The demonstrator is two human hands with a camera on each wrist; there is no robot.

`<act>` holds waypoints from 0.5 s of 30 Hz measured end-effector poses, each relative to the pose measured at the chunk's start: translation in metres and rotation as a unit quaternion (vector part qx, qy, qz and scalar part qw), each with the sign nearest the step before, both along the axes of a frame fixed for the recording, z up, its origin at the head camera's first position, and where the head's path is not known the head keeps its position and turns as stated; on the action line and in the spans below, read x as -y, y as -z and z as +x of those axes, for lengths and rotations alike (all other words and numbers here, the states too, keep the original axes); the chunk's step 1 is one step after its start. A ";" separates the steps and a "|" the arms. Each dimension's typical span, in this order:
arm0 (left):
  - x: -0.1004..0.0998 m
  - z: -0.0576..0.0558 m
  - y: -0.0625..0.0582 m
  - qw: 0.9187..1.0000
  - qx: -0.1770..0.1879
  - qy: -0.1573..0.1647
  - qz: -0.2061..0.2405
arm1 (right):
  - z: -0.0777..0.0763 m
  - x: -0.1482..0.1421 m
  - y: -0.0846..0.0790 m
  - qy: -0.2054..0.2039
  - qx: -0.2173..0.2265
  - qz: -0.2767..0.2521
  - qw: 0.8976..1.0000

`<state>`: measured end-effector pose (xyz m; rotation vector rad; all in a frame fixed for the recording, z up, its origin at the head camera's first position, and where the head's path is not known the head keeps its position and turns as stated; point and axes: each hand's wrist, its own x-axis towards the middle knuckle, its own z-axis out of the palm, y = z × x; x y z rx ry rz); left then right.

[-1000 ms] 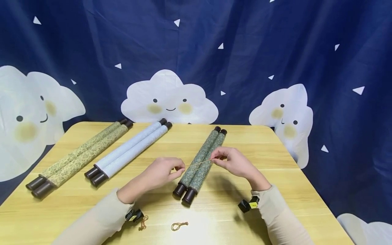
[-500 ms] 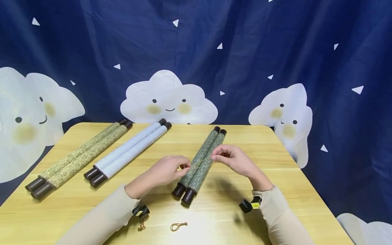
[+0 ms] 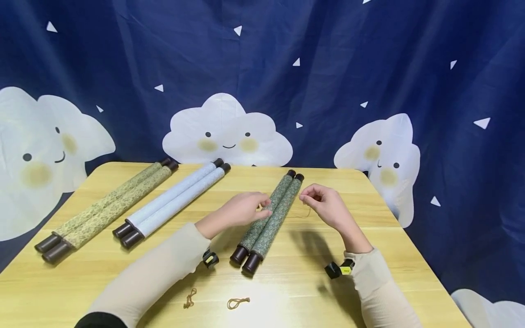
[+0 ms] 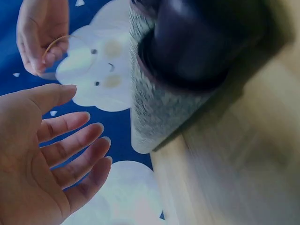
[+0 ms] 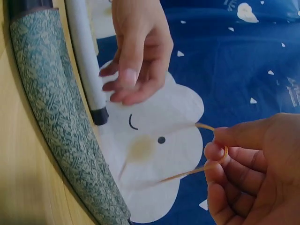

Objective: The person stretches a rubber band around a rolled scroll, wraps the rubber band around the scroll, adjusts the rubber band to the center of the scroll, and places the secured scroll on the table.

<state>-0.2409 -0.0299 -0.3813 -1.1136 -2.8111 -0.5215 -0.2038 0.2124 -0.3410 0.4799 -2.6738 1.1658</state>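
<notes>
A green patterned scroll, its two rolls side by side with dark end knobs, lies on the wooden table. My right hand is just right of it, pinching a thin tan cord between thumb and fingers; the cord hangs in a loose loop in the right wrist view. Over the scroll's left side is my left hand, fingers spread and loosely bent. Nothing lies between its fingers in the left wrist view.
A pale blue scroll and a yellow-green patterned scroll lie to the left. Two tan cords, one knotted cord and one looped cord, rest near the front edge. A dark blue curtain hangs behind the table.
My right hand has moved right and up, drawing the cord off the green scroll. My left hand has moved right, over the scroll, and its fingers have spread.
</notes>
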 end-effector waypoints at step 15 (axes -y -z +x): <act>-0.052 -0.044 -0.004 0.992 0.042 -0.071 -0.100 | -0.008 -0.014 0.003 0.039 -0.019 0.012 0.999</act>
